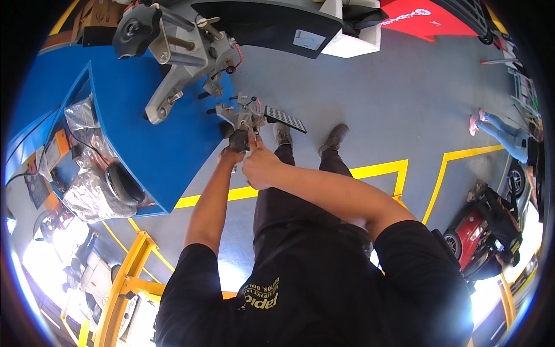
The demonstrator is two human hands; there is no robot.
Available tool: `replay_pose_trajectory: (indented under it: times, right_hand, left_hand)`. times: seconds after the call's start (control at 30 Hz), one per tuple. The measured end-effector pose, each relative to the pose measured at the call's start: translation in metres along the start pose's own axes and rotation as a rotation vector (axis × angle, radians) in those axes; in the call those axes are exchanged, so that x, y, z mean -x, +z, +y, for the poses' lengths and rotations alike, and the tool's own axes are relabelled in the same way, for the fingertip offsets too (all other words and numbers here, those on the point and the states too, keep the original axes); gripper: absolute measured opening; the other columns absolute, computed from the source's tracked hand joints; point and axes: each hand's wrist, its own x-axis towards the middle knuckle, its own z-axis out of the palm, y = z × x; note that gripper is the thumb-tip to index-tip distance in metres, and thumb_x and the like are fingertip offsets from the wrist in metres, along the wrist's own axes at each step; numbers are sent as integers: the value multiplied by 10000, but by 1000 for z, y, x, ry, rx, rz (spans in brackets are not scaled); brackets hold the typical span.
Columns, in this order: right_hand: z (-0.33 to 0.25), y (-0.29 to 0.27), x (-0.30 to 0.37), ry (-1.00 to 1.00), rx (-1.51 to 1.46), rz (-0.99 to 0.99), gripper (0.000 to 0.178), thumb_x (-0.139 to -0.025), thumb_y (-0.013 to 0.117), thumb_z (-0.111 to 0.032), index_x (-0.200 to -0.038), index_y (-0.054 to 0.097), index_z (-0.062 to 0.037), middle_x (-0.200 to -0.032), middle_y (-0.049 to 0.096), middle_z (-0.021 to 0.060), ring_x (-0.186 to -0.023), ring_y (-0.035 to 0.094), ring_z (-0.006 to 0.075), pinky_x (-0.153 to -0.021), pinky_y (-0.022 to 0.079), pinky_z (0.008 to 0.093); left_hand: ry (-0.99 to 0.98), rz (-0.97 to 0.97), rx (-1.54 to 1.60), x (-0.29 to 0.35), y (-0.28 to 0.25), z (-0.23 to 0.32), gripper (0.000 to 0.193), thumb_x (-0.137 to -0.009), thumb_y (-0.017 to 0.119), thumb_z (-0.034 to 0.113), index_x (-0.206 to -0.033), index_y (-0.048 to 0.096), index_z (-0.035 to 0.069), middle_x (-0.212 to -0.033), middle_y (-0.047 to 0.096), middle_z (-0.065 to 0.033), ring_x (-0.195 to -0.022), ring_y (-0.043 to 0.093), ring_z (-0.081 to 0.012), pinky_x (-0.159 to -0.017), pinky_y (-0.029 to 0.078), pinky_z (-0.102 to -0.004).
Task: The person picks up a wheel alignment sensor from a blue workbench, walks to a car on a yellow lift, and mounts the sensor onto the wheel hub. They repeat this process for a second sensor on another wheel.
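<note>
And here we are at the corner of the blue desk [141, 121], where the clamp [238, 115] is up in front of the person's legs, just beyond the desk's edge. The left hand [231, 154] is closed around its black knob [239, 140], it seems, though the grip is partly hidden; the right hand [262, 166] comes in beside it, index finger stretched up against the metal, the others curled.

This looks to me like a setting or checking step, done at the knob end. The next move, I'd judge, calls for a steady left hold while the right fingers work the fitting, with care for the grid panel [285, 119] jutting from the far side.

What textures! Dull grey cast metal, angular and many-jointed; a flat, dark-framed panel full of pale squares. On the desk, a second clamp [188, 61] shows smooth round rods and a chunky lobed knob, near crinkled, shiny clear plastic [95, 194].
</note>
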Motion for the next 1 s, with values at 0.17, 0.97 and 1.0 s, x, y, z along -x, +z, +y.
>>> replay_pose_trajectory:
  times: [0.17,0.97,1.0]
  right_hand:
    - [53,2,39,19,-377,81,363,-904,652,-284,-1238,709,-153,-1186,740,89,-1226,644,278,-1055,410,621]
    - [93,82,165,425,-730,-227,376,-994,593,-352,-1299,670,-146,-1166,744,136,-1096,700,337,-942,540,485]
    - [96,82,167,417,-771,-201,376,-992,596,-346,-1300,669,-142,-1172,742,140,-1099,697,343,-944,539,484]
  left_hand:
    - [21,1,35,-14,14,-14,660,-862,707,468,-1411,578,125,-1318,682,-203,-1201,673,-346,-1024,531,-444]
    - [225,43,-15,36,-19,64,647,-803,754,201,-1416,548,181,-1270,716,-149,-1201,676,-361,-991,536,-479]
    - [109,-2,4,43,-18,86,668,-787,755,203,-1421,545,196,-1289,713,-144,-1227,665,-368,-1016,520,-483]
